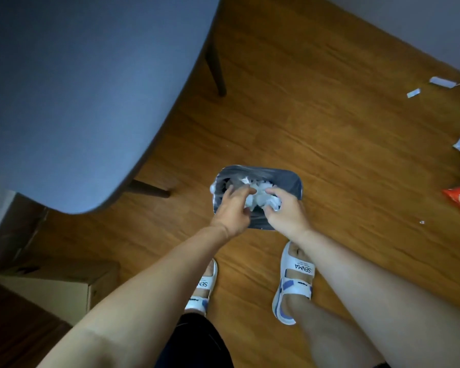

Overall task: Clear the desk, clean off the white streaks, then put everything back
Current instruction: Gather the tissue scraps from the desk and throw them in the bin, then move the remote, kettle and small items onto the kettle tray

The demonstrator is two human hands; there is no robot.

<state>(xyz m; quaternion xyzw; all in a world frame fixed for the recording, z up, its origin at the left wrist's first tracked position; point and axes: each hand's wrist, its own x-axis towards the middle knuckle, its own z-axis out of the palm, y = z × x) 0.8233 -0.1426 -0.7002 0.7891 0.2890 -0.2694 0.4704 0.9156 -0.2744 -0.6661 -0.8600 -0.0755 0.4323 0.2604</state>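
Head | crumpled white tissue (258, 196) | both hands over bin (290, 179)

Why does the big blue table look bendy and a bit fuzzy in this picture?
Head view: the wide lens curves the table edge and stretches the arms near the bottom; the room is dim, so everything looks soft, with slight blur on the left hand and right hand over the bin; the paper wad glows brightest.
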